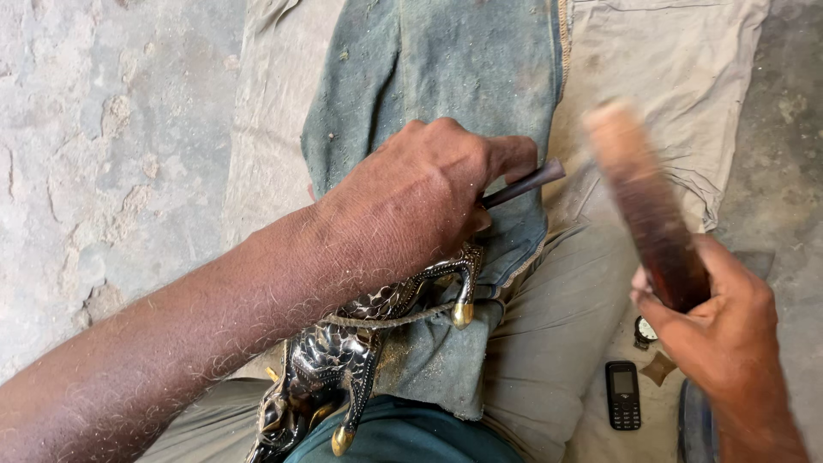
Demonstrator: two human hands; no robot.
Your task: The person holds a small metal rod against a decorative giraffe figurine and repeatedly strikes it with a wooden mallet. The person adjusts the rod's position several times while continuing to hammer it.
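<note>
My left hand (420, 193) is closed around a thin dark metal chisel (525, 183) whose blunt end sticks out to the right. Under that hand lies a dark, shiny metal animal figure (343, 356) with scale-like engraving and brass-coloured feet, resting on a dusty blue-green cloth (446, 77) across my lap. My right hand (720, 330) grips a reddish wooden mallet (643, 206), blurred and raised to the right of the chisel's end, apart from it. The chisel's tip and the figure's upper part are hidden by my left hand.
A beige cloth (677, 77) covers the rough concrete floor (103, 137). A small black keypad phone (623, 394), a wristwatch (645, 331) and a small brown piece (659, 368) lie on the cloth at lower right, near my right hand.
</note>
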